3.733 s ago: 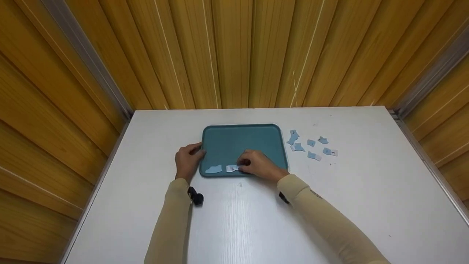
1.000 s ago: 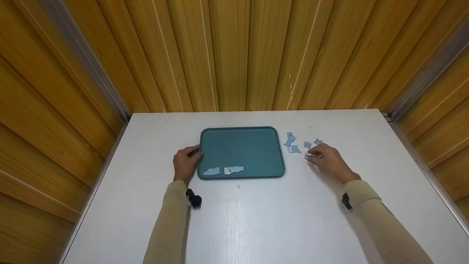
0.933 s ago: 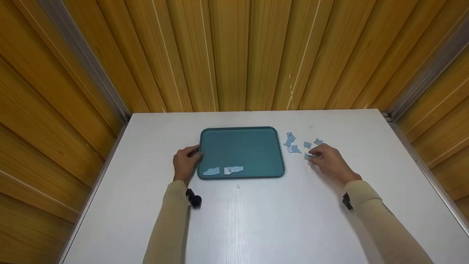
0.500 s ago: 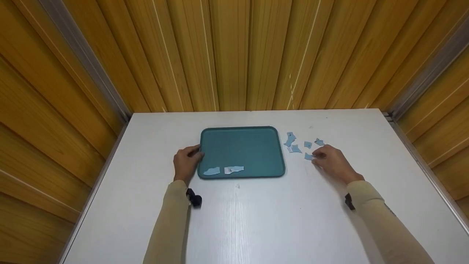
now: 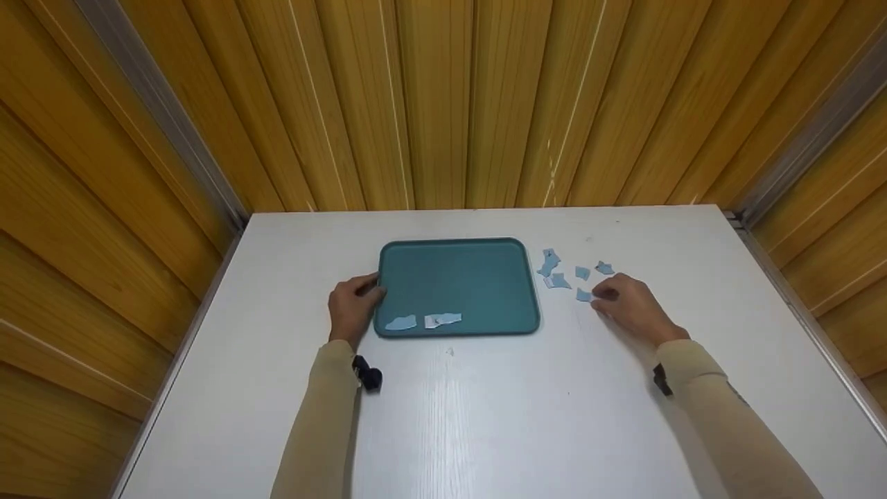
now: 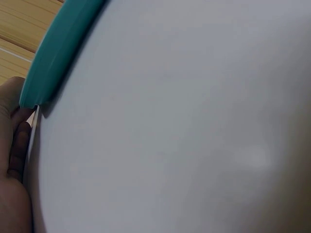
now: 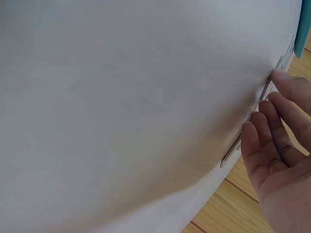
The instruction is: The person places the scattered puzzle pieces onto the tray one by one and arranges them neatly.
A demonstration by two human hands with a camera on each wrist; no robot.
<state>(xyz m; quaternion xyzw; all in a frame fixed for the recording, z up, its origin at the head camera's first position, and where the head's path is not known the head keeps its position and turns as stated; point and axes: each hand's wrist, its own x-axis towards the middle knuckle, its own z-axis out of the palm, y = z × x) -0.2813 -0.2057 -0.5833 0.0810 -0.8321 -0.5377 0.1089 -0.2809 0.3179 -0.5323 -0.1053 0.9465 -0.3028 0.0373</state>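
Compared with the earliest view, we find the right hand (image 5: pixel 632 307) shifted off the teal, round-cornered rectangular tray (image 5: pixel 457 277) and out among the loose scraps beside it, while the left hand (image 5: pixel 350 310) keeps its place at the tray's left edge. We see that left hand gripping the rim, thumb over it and fingers along the outside. On the right, thumb and forefinger stand narrowly apart at the end of a small pale blue paper-like scrap (image 5: pixel 584 295); we cannot tell whether they pinch it or only touch it. As for progress, two items lie flat along the tray's near side, towards its left, with a gap between them: a plain pale blue, tapering scrap (image 5: pixel 400 323) and a longer white-and-blue strip with dark marks (image 5: pixel 443 319), perhaps more than one piece. Still on the white surface (image 5: pixel 450 423) we count, besides the scrap at the fingertips, a tall jagged blue scrap (image 5: pixel 549 263) and a blue-and-white one (image 5: pixel 558 281) just beyond the tray's right rim, a small squarish blue scrap (image 5: pixel 582 273), and a spiky dark-edged scrap (image 5: pixel 604 267). Others may be hidden by the right hand. We judge the work to be at an early stage, with more scraps off the tray than on it.
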